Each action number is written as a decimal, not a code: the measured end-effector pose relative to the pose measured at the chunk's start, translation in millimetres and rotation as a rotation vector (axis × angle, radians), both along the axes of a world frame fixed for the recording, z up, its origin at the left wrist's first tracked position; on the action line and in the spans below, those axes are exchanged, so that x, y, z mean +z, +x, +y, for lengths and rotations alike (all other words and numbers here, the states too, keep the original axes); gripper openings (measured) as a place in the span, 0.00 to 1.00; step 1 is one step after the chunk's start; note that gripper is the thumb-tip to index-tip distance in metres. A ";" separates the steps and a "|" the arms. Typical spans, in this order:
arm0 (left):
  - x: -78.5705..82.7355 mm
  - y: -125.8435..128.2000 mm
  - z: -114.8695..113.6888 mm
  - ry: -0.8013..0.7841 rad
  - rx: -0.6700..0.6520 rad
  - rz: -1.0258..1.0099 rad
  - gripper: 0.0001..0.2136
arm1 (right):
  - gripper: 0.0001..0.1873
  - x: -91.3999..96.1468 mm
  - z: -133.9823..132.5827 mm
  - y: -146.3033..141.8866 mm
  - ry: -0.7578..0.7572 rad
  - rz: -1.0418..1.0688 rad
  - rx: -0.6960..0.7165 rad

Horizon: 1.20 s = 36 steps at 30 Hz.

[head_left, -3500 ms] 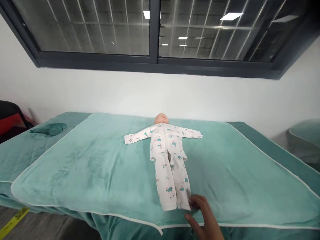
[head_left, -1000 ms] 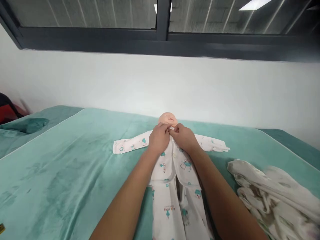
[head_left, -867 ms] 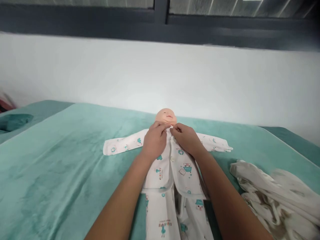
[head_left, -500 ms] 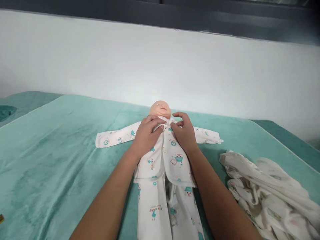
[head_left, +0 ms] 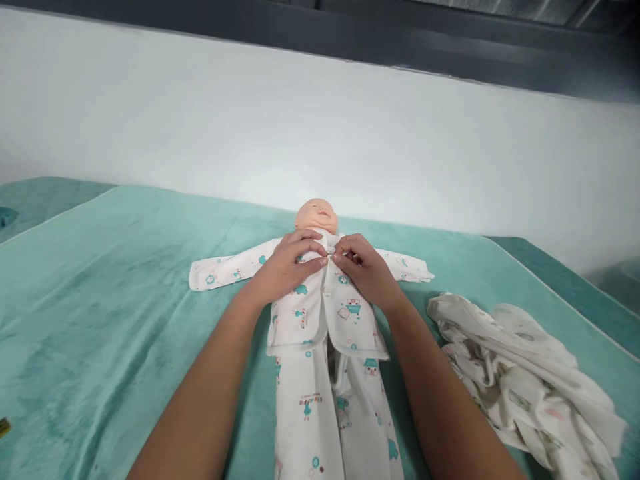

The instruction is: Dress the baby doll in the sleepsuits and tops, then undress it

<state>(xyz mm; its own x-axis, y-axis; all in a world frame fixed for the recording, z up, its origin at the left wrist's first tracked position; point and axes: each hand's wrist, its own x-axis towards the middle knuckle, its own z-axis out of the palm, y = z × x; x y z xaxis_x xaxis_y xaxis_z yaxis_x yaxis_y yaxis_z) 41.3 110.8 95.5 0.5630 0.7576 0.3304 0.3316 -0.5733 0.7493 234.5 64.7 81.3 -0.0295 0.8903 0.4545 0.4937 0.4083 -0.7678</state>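
A baby doll (head_left: pixel 316 216) lies on its back, dressed in a white printed jacket (head_left: pixel 300 320) with its sleeves spread to both sides. White printed trousers (head_left: pixel 305 413) cover its legs. My left hand (head_left: pixel 293 263) pinches the jacket's front edge just below the neck. Facing it, my right hand (head_left: pixel 363 267) pinches the other front edge, and the fingertips of both hands almost meet. Whatever small fastening lies between them is hidden by the fingers. Lower on the front, a pale button (head_left: pixel 327 291) shows. Around the waist the two jacket fronts part slightly.
A teal sheet (head_left: pixel 125 320) covers the surface under the doll. Crumpled white printed cloth (head_left: pixel 530 387) lies to the right. Behind the far edge rises a white wall (head_left: pixel 300 127) with a dark ledge above. A small yellow-black object (head_left: pixel 4 427) sits at the left edge.
My right hand has moved down and left, its raised index finger now bent in to pinch the jacket edge against my left fingertips. The view has shifted slightly.
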 end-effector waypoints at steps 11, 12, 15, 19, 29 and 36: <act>-1.8 9.2 -4.2 0.044 0.095 -0.059 0.08 | 0.13 1.0 -6.4 -10.1 -0.154 0.305 -0.039; -1.4 8.6 -4.7 0.042 0.094 -0.073 0.08 | 0.14 2.2 -7.7 -9.1 -0.165 0.332 -0.060; 4.4 1.2 -7.1 0.004 0.016 -0.068 0.07 | 0.15 12.0 -15.4 -4.8 -0.206 0.226 -0.034; 15.8 -15.1 -10.4 -0.055 -0.229 0.125 0.10 | 0.12 29.3 -31.6 2.1 -0.309 -0.079 0.145; 13.4 -11.1 -11.3 0.026 -0.272 0.124 0.06 | 0.13 24.1 -44.2 -4.1 -0.310 -0.013 0.147; 11.9 -10.9 -13.1 -0.055 -0.246 -0.022 0.13 | 0.22 15.2 -38.8 -2.5 -0.264 0.249 0.136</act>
